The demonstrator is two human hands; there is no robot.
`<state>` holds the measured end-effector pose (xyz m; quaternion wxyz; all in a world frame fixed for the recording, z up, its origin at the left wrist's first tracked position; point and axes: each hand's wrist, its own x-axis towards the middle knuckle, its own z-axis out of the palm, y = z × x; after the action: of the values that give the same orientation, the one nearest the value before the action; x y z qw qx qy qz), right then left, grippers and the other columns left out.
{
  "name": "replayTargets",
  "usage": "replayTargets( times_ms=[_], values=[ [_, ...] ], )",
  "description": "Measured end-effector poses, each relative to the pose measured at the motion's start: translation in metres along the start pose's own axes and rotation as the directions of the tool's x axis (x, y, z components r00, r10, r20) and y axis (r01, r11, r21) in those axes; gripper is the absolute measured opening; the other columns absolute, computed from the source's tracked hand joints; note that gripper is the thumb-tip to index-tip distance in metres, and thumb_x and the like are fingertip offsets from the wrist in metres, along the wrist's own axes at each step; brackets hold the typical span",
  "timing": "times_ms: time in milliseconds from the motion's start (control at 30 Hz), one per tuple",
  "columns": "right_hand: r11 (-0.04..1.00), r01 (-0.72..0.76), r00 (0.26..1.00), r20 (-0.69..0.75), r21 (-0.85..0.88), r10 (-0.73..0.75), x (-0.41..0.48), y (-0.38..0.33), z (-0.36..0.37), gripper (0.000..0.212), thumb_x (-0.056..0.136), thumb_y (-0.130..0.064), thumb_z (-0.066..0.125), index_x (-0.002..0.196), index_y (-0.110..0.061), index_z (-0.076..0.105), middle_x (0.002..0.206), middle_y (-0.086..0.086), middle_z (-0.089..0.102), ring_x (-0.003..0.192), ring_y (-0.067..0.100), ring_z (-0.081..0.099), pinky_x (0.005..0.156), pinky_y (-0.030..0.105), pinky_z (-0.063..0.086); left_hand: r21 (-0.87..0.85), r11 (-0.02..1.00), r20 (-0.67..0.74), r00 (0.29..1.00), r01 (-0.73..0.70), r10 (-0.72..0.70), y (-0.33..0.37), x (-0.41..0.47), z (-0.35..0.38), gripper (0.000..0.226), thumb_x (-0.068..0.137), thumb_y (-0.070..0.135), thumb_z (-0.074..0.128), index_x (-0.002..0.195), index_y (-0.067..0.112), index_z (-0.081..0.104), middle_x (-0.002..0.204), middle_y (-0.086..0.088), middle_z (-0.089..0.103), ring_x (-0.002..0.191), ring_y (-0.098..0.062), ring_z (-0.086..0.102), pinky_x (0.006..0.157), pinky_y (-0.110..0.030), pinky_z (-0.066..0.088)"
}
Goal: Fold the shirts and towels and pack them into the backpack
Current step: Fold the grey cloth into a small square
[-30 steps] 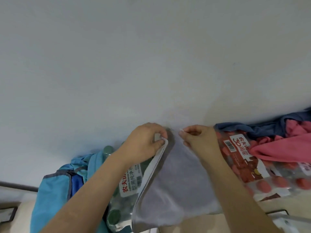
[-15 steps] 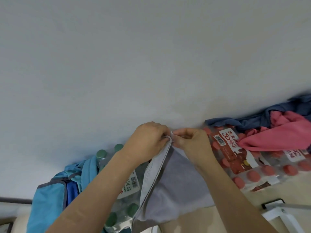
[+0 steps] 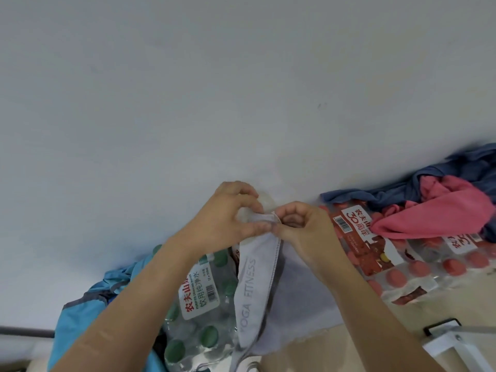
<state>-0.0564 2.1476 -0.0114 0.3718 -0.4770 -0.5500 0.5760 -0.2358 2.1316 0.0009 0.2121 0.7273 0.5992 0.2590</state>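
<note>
A grey towel (image 3: 300, 307) with a pale band printed "YOGA FITNESS" hangs in front of me. My left hand (image 3: 228, 218) and my right hand (image 3: 303, 232) meet at its top, both pinching the towel's upper corners together. A light blue backpack (image 3: 77, 326) lies at the lower left, partly hidden by my left forearm. A pink cloth (image 3: 442, 210) and a dark blue garment (image 3: 397, 194) lie heaped at the right.
A shrink-wrapped pack of green-capped water bottles (image 3: 198, 299) sits beside the backpack. Packs of red-capped bottles (image 3: 402, 267) lie under the heaped clothes. A white wall (image 3: 214, 89) fills the upper view. A white metal frame (image 3: 456, 345) shows at the lower right.
My hands have come together, so the towel's two top corners now touch. The towel hangs narrower, with its printed band turned towards me. The view has tilted slightly.
</note>
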Motion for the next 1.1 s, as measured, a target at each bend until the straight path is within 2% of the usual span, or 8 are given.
replayTargets(
  times_ms=[167, 333, 467, 667, 767, 833, 900, 1100],
  values=[
    [0.995, 0.061, 0.995, 0.068, 0.081, -0.067, -0.012, -0.012, -0.032, 0.022, 0.076, 0.008, 0.071, 0.076, -0.013, 0.066, 0.069, -0.005, 0.068, 0.07, 0.008, 0.062, 0.069, 0.018, 0.051, 0.227, 0.974, 0.19, 0.98, 0.017, -0.062, -0.01, -0.004, -0.018, 0.034, 0.074, 0.047, 0.075, 0.101, 0.027, 0.071, 0.121, 0.01, 0.051, 0.121, -0.012, 0.037, 0.101, -0.031, 0.033],
    [0.971, 0.166, 0.985, -0.084, 0.171, -0.153, -0.023, -0.021, -0.062, 0.024, 0.081, 0.01, 0.065, 0.078, -0.013, 0.065, 0.069, -0.003, 0.067, 0.065, 0.008, 0.059, 0.059, 0.019, 0.049, 0.32, 0.944, 0.128, 0.991, -0.075, 0.036, 0.019, -0.011, -0.049, 0.046, 0.069, 0.071, 0.058, 0.081, 0.028, 0.071, 0.111, 0.014, 0.055, 0.106, -0.005, 0.048, 0.091, -0.028, 0.041],
    [0.932, 0.213, 0.975, -0.13, 0.294, -0.182, -0.035, -0.031, -0.072, 0.025, 0.085, 0.011, 0.058, 0.081, -0.013, 0.062, 0.068, -0.006, 0.068, 0.064, 0.006, 0.06, 0.059, 0.018, 0.051, 0.276, 0.948, 0.094, 0.986, -0.16, 0.139, 0.076, -0.021, -0.065, 0.036, 0.072, 0.074, 0.046, 0.057, 0.041, 0.05, 0.099, 0.017, 0.062, 0.084, -0.001, 0.058, 0.077, -0.023, 0.046],
    [0.883, 0.42, 0.905, -0.018, 0.209, -0.426, -0.07, -0.063, -0.101, 0.027, 0.086, 0.007, 0.061, 0.083, -0.019, 0.063, 0.076, -0.008, 0.068, 0.076, 0.007, 0.062, 0.072, 0.019, 0.051, 0.184, 0.973, 0.057, 0.99, -0.14, 0.131, 0.167, -0.016, -0.03, 0.057, 0.071, 0.075, 0.052, 0.11, 0.035, 0.046, 0.093, 0.013, 0.065, 0.08, -0.002, 0.058, 0.072, -0.025, 0.047],
    [0.861, 0.474, 0.878, -0.023, 0.184, -0.478, -0.089, -0.073, -0.128, 0.019, 0.087, 0.002, 0.062, 0.088, -0.018, 0.061, 0.079, -0.009, 0.069, 0.079, 0.006, 0.063, 0.075, 0.02, 0.052, 0.126, 0.976, 0.009, 0.984, -0.178, 0.178, 0.207, -0.01, -0.002, 0.038, 0.085, 0.06, 0.054, 0.091, 0.023, 0.062, 0.07, 0.003, 0.064, 0.063, -0.011, 0.056, 0.062, -0.038, 0.045],
    [0.88, 0.417, 0.898, 0.046, 0.228, -0.437, -0.104, -0.071, -0.155, 0.012, 0.087, -0.012, 0.066, 0.095, -0.017, 0.058, 0.086, 0.002, 0.069, 0.084, 0.014, 0.064, 0.077, 0.03, 0.053, 0.146, 0.972, -0.015, 0.982, -0.182, 0.186, 0.229, -0.01, 0.007, 0.035, 0.09, 0.051, 0.054, 0.078, 0.019, 0.061, 0.064, 0.0, 0.061, 0.06, -0.015, 0.053, 0.06, -0.041, 0.043],
    [0.926, 0.326, 0.919, 0.167, 0.189, -0.357, -0.119, -0.062, -0.181, 0.033, 0.08, -0.023, 0.075, 0.104, -0.017, 0.054, 0.098, 0.014, 0.066, 0.09, 0.025, 0.063, 0.08, 0.041, 0.053, 0.214, 0.956, -0.035, 0.977, -0.2, 0.212, 0.25, -0.011, 0.014, 0.029, 0.092, 0.046, 0.055, 0.079, 0.02, 0.061, 0.066, 0.002, 0.061, 0.062, -0.013, 0.054, 0.062, -0.04, 0.044],
    [0.977, 0.154, 0.923, 0.332, 0.149, -0.196, -0.159, -0.021, -0.232, 0.051, 0.073, -0.004, 0.077, 0.116, -0.005, 0.049, 0.114, 0.013, 0.065, 0.108, 0.028, 0.062, 0.09, 0.042, 0.054, 0.322, 0.918, -0.039, 0.966, -0.231, 0.256, 0.298, -0.012, 0.022, 0.021, 0.09, 0.043, 0.057, 0.086, 0.023, 0.065, 0.075, 0.005, 0.065, 0.071, -0.012, 0.057, 0.07, -0.034, 0.043]
  ],
)
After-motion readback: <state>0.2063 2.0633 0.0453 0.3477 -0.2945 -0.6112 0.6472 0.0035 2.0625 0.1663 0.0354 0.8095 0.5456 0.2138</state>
